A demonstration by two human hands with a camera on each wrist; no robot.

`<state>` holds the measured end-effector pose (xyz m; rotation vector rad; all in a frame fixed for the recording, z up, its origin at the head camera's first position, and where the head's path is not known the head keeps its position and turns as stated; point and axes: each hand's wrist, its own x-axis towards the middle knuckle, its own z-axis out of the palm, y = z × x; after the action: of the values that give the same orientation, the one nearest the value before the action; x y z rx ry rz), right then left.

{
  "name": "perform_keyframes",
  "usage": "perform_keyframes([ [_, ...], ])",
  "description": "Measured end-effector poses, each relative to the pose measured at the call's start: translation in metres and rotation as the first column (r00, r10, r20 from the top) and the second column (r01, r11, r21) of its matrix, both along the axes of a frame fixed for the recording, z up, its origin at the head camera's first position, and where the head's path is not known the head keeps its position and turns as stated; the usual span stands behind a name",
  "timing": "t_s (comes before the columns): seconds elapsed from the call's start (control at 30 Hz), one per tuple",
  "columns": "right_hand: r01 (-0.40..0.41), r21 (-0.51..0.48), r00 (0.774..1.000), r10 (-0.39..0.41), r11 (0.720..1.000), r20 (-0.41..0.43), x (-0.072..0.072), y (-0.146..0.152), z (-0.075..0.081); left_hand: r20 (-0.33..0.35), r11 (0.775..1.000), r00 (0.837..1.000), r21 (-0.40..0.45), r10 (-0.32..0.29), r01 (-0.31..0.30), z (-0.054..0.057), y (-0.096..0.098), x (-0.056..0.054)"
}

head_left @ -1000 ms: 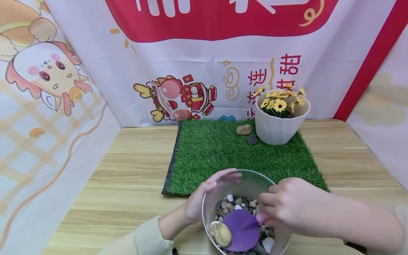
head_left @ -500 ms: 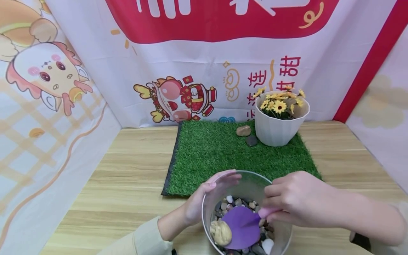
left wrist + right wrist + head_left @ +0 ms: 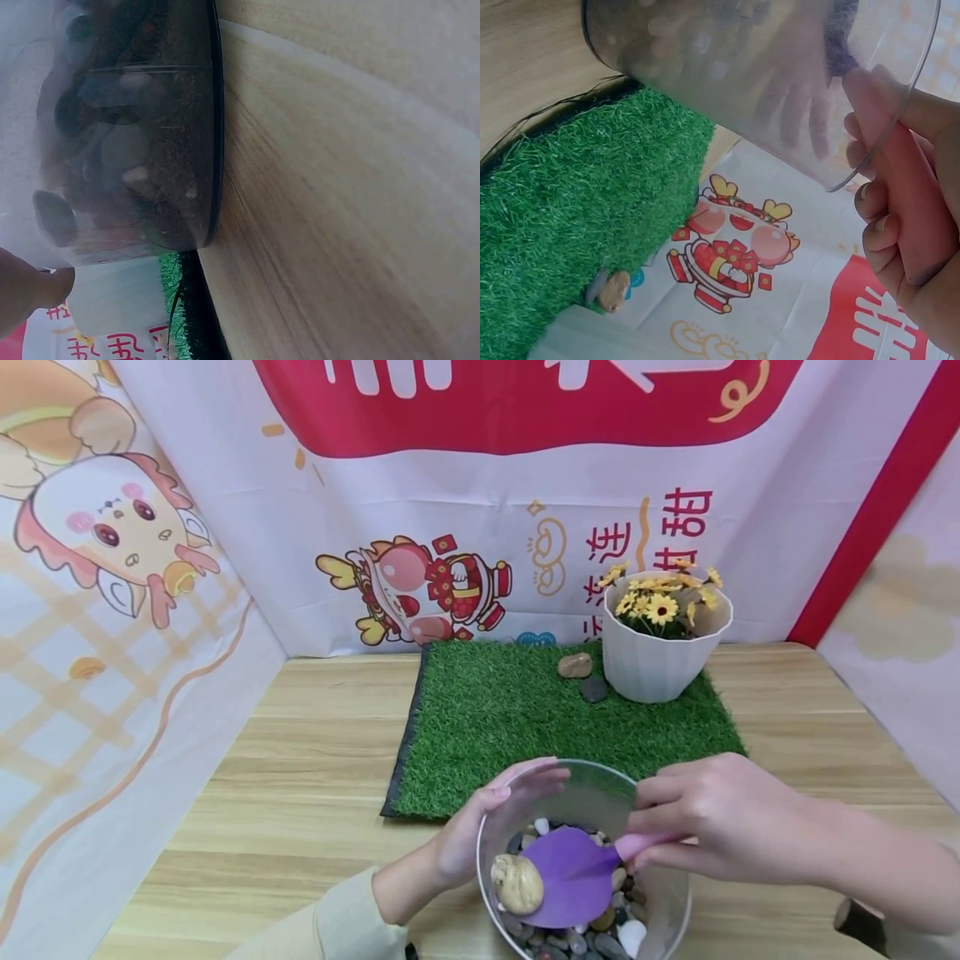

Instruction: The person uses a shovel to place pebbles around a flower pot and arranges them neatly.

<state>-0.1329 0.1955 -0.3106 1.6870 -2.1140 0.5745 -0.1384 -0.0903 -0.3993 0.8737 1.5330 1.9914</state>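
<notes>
In the head view a clear round plastic container (image 3: 678, 906) stands at the table's near edge, with mixed pebbles (image 3: 547, 937) inside. The left hand (image 3: 467, 839) holds its left wall, thumb near the rim and fingers round the far side. The right hand (image 3: 716, 818) grips the pink handle (image 3: 645, 843) of a small trowel, its purple blade (image 3: 570, 881) inside the container above the pebbles. A tan rounded lump (image 3: 517, 885), like a small figurine, sits against the blade's left edge; whether the blade bears it I cannot tell. Through the left wrist view, dark soil (image 3: 176, 157) shows low in the container.
Behind the container lies a green turf mat (image 3: 517, 718). On it stand a white pot (image 3: 660, 664) of yellow flowers (image 3: 660, 608), a brown stone (image 3: 575, 666) and a dark stone (image 3: 594, 688). Printed cloth (image 3: 480, 485) hangs along the back and sides of the wooden table (image 3: 300, 760).
The right hand has moved right and up with the trowel handle. The purple blade has shifted toward the far side, uncovering more near pebbles. The tan lump has moved slightly farther away; the left hand stays.
</notes>
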Motion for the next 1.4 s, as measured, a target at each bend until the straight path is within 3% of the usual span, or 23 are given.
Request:
perform_keyframes([
  [0.17,0.046,-0.031,0.999,-0.045,0.998,0.021,0.006,0.003,0.004,-0.009,1.0,1.0,0.015,-0.002,0.002,0.001,0.0,0.0],
  [0.33,0.003,-0.045,1.0,-0.001,0.999,0.031,0.004,0.01,0.004,-0.025,1.0,1.0,0.014,0.001,-0.001,0.002,-0.001,0.0],
  [0.67,0.127,0.019,0.988,-0.128,0.992,0.089,0.005,0.02,0.008,-0.038,0.999,0.999,-0.02,0.024,-0.025,0.001,-0.002,-0.001],
  [0.93,0.118,-0.046,0.993,-0.118,0.992,0.011,0.0,0.026,0.014,0.008,1.0,1.0,0.018,-0.003,0.003,0.001,-0.001,0.001],
  [1.17,0.099,-0.115,0.995,-0.099,0.988,0.007,-0.004,0.034,0.019,0.02,1.0,1.0,0.007,-0.004,0.004,0.001,-0.002,0.003],
  [1.4,0.253,-0.078,0.967,-0.251,0.964,0.033,-0.006,0.045,0.025,0.024,0.998,0.999,-0.062,0.03,-0.029,-0.001,-0.004,0.003],
])
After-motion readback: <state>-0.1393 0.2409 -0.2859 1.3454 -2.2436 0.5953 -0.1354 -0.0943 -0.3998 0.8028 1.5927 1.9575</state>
